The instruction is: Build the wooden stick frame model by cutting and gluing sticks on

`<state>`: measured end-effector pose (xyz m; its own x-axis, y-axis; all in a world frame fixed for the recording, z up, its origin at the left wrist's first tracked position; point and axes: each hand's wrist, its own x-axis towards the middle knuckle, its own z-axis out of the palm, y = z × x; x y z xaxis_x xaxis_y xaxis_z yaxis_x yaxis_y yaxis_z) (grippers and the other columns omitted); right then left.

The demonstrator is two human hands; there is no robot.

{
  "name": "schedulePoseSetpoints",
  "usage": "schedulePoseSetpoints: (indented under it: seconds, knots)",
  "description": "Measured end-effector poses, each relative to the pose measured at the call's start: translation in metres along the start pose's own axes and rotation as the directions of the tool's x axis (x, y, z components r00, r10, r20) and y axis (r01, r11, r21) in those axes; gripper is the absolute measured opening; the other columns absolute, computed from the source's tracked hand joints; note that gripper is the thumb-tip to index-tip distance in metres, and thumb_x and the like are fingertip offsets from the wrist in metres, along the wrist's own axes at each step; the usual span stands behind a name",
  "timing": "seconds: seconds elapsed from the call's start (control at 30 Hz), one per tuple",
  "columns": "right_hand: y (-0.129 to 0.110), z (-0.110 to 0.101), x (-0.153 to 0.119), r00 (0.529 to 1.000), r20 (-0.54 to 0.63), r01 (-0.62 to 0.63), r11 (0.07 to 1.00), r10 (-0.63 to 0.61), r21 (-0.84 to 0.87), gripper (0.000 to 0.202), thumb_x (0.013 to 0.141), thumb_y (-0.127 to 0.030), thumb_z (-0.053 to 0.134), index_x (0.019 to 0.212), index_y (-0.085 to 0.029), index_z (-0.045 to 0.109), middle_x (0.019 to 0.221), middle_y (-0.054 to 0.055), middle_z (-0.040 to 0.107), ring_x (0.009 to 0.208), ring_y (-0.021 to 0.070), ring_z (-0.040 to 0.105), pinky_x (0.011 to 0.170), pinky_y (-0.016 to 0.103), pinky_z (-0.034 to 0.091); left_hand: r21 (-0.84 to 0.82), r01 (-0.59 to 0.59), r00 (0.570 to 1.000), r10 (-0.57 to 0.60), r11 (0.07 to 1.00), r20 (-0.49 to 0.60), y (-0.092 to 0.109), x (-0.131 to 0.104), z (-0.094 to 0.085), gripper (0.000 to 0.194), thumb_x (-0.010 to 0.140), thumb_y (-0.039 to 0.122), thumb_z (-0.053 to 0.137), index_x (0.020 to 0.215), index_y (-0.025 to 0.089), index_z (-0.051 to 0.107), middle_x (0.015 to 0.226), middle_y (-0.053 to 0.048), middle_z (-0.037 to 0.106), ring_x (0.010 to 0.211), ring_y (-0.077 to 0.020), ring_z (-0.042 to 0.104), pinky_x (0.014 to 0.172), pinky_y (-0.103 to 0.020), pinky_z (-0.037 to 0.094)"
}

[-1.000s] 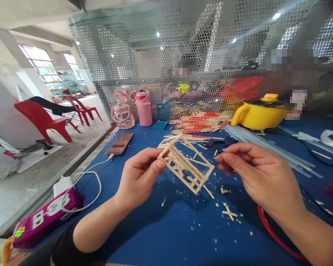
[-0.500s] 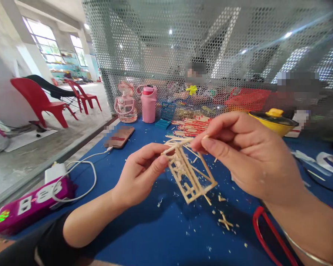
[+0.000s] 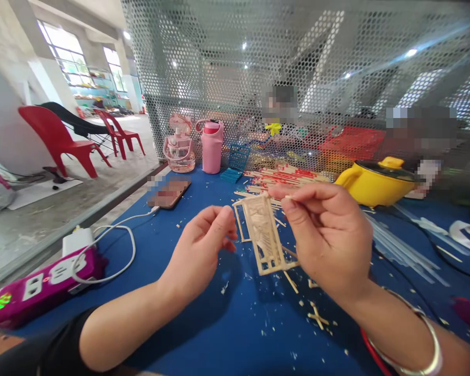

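My right hand [image 3: 329,230] pinches the top corner of a small stick frame [image 3: 260,237], a lattice panel glued up from thin pale wooden sticks, holding it tilted above the blue table. Part of the frame's right side is hidden behind my fingers. Just left of the frame, apart from it, is my left hand [image 3: 206,245], its fingers curled in toward the thumb and nothing visible in them. Beneath lie a small cross of sticks [image 3: 318,315] and scattered wood crumbs. Behind the frame is a pile of red-tipped matchsticks [image 3: 285,176].
A phone [image 3: 169,194] on a white cable and a purple power strip [image 3: 47,282] lie at left. Pink bottles [image 3: 211,149] stand at the back. At right are a yellow pot [image 3: 379,185] and clear glue sticks [image 3: 407,250]. A perforated metal screen [image 3: 219,62] rises behind.
My left hand has let go of the stick frame and drawn slightly away. The frame has turned in my right hand, which has moved a little down and left.
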<state>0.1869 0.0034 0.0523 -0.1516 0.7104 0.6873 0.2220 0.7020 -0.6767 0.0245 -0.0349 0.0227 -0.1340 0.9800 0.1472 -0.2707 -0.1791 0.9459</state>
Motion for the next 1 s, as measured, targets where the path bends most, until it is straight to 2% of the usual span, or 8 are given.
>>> schedulePoseSetpoints:
  seconds: [0.07,0.17,0.37,0.57,0.7,0.77,0.87,1.0]
  knots:
    - [-0.001,0.000,-0.002,0.999,-0.042,-0.007,1.000,0.007,-0.019,0.010,0.089,-0.021,0.058,0.093,-0.027,0.052,0.106,0.002,0.071,0.104,0.0197,0.066,0.096,0.041,0.051,-0.016,0.048,0.993,-0.046,0.999,0.106,0.002,-0.003,0.003,0.039,0.087,0.052,0.052,0.087,0.016,0.065,0.086,-0.006,0.063,0.082,-0.0155,0.058,0.070,-0.025,0.049]
    - [-0.004,0.002,-0.006,0.998,-0.060,-0.008,0.999,0.005,-0.050,0.011,0.089,-0.022,0.059,0.095,-0.027,0.052,0.108,0.003,0.070,0.102,0.0199,0.067,0.092,0.040,0.053,-0.023,0.064,0.980,-0.058,0.998,0.188,0.006,-0.003,0.011,0.036,0.087,0.048,0.055,0.097,0.016,0.070,0.095,-0.008,0.068,0.089,-0.0178,0.059,0.077,-0.027,0.047]
    - [-0.010,-0.004,-0.005,1.000,-0.030,0.001,0.995,-0.004,-0.097,0.009,0.088,-0.023,0.060,0.093,-0.027,0.054,0.102,0.002,0.073,0.096,0.0201,0.069,0.086,0.037,0.055,0.020,0.114,0.982,-0.116,0.993,0.148,0.015,0.005,0.020,0.031,0.080,0.044,0.066,0.084,0.015,0.072,0.074,-0.004,0.066,0.068,-0.0125,0.057,0.067,-0.024,0.045]
    - [-0.012,-0.040,-0.005,0.983,-0.148,0.081,0.980,-0.108,-0.180,0.012,0.085,-0.025,0.063,0.097,-0.025,0.061,0.091,0.000,0.073,0.084,0.0147,0.070,0.075,0.027,0.055,0.049,0.167,0.934,-0.174,0.985,0.312,0.023,0.011,0.013,0.024,0.080,0.039,0.068,0.078,0.015,0.069,0.071,0.000,0.064,0.060,-0.0063,0.052,0.059,-0.018,0.041]
    - [0.005,-0.067,-0.017,0.998,-0.067,-0.041,0.944,0.020,-0.328,0.005,0.082,-0.028,0.066,0.080,-0.024,0.065,0.066,-0.003,0.068,0.056,0.0107,0.064,0.054,0.023,0.051,0.017,0.165,0.909,-0.159,0.986,0.384,0.020,0.012,0.012,0.017,0.079,0.033,0.071,0.085,0.018,0.069,0.077,0.001,0.065,0.065,-0.0070,0.056,0.063,-0.019,0.044]
    - [0.017,-0.076,-0.020,0.987,-0.017,-0.156,0.950,0.157,-0.269,0.010,0.080,-0.030,0.067,0.074,-0.022,0.063,0.061,-0.003,0.068,0.052,0.0115,0.064,0.047,0.022,0.049,0.006,0.155,0.925,-0.148,0.988,0.350,0.019,0.013,0.014,0.017,0.079,0.033,0.070,0.085,0.018,0.069,0.075,0.001,0.064,0.063,-0.0065,0.055,0.062,-0.019,0.043]
    - [0.025,-0.082,-0.017,0.955,0.027,-0.292,0.954,0.294,-0.074,0.016,0.077,-0.033,0.069,0.074,-0.022,0.058,0.069,0.000,0.073,0.062,0.0158,0.071,0.052,0.023,0.055,-0.054,0.182,0.926,-0.153,0.982,0.345,0.019,0.014,0.016,0.017,0.080,0.034,0.069,0.083,0.017,0.069,0.071,0.002,0.063,0.057,-0.0044,0.052,0.058,-0.018,0.041]
    - [0.006,-0.080,-0.008,0.973,0.034,-0.230,0.973,0.230,0.004,0.017,0.081,-0.034,0.068,0.090,-0.024,0.057,0.079,0.000,0.075,0.071,0.0160,0.073,0.064,0.026,0.060,-0.054,0.246,0.904,-0.209,0.968,0.373,0.022,0.013,0.018,0.021,0.081,0.036,0.069,0.083,0.015,0.072,0.072,0.001,0.065,0.056,-0.0037,0.051,0.055,-0.016,0.039]
